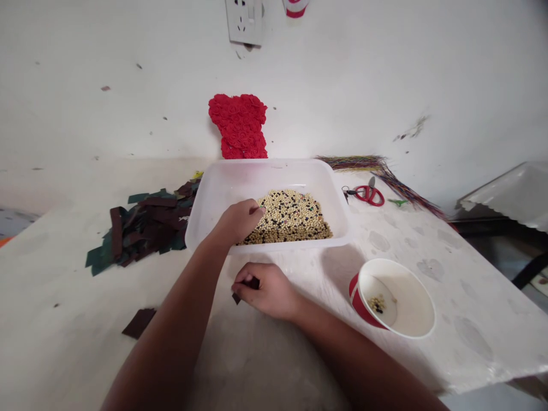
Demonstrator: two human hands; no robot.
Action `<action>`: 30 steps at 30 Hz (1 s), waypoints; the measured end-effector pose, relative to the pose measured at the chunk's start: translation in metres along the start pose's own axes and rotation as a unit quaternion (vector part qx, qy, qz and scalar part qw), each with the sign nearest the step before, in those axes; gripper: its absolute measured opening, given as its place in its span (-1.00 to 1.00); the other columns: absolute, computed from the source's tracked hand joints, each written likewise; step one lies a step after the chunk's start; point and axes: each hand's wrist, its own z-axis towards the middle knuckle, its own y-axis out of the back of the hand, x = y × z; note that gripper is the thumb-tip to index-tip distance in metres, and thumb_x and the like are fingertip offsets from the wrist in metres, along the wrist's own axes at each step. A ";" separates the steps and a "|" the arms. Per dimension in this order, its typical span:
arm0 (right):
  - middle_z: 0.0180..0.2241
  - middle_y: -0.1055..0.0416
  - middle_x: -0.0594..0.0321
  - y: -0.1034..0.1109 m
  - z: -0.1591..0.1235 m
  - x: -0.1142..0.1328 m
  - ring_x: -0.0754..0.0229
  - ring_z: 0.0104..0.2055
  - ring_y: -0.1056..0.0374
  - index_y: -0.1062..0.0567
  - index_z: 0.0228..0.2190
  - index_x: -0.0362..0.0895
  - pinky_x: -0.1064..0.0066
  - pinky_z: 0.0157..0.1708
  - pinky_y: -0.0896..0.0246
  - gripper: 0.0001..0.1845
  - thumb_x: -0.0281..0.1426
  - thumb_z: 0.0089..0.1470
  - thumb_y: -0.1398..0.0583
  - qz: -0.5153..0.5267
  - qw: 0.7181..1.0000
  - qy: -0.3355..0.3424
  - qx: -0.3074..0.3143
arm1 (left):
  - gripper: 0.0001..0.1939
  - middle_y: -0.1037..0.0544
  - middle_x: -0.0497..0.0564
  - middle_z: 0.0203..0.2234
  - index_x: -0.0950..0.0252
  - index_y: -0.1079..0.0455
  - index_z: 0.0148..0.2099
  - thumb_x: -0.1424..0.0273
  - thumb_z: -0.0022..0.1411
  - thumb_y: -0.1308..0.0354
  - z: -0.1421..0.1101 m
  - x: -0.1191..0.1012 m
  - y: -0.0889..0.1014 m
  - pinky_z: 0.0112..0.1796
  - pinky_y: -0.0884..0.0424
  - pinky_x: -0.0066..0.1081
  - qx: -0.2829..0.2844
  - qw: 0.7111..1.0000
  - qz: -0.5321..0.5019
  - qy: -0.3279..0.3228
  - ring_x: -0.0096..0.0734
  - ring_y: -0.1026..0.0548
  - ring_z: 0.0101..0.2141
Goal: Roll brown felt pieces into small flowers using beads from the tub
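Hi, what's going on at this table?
A person's left hand is at the small cream and dark beads in a white plastic tub; whether it grips any is hidden. The right hand, in front of the tub, holds a dark brown scrap. A pile of dark green and brown strips lies left, and a red-and-white paper cup with a few beads stands right.

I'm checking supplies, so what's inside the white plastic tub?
The tub holds small round cream and black beads, a few coloured; the left hand hides some, and lower layers are buried.
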 end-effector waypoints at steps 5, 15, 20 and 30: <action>-0.44 -0.52 0.29 0.001 0.000 0.003 0.31 -0.44 -0.35 -0.51 -0.42 -0.12 0.50 -0.40 -0.22 -0.95 -0.43 0.06 -0.22 0.002 1.000 -0.001 0.001 | -0.69 -0.42 -0.02 -0.56 0.24 -0.21 -0.47 0.19 0.25 0.07 0.000 -0.001 0.000 -0.38 -0.20 -0.36 0.009 1.000 0.003 0.000 -0.28 -0.41 -0.42; -0.44 -0.52 0.30 0.000 0.000 0.000 0.31 -0.44 -0.36 -0.51 -0.39 -0.12 0.50 -0.40 -0.22 -0.95 -0.43 0.06 -0.22 0.000 1.000 0.006 -0.005 | -0.64 -0.46 0.01 -0.53 0.24 -0.28 -0.46 0.14 0.26 0.10 0.000 -0.001 0.000 -0.40 -0.20 -0.37 0.042 0.999 0.009 0.006 -0.27 -0.41 -0.43; -0.44 -0.52 0.29 0.000 0.000 0.000 0.31 -0.44 -0.35 -0.52 -0.41 -0.13 0.50 -0.40 -0.22 -0.94 -0.42 0.07 -0.22 -0.005 1.000 0.004 0.000 | -0.64 -0.45 0.01 -0.53 0.24 -0.28 -0.46 0.15 0.26 0.11 -0.001 -0.002 0.001 -0.38 -0.21 -0.36 0.045 0.999 0.012 0.004 -0.27 -0.41 -0.43; -0.43 -0.52 0.29 0.000 0.000 -0.001 0.30 -0.44 -0.36 -0.52 -0.40 -0.12 0.50 -0.40 -0.23 -0.95 -0.42 0.07 -0.22 -0.003 1.000 0.002 0.001 | -0.62 -0.46 0.01 -0.53 0.24 -0.29 -0.48 0.13 0.26 0.11 0.000 0.000 -0.001 -0.38 -0.21 -0.35 0.045 0.999 0.010 -0.005 -0.25 -0.42 -0.42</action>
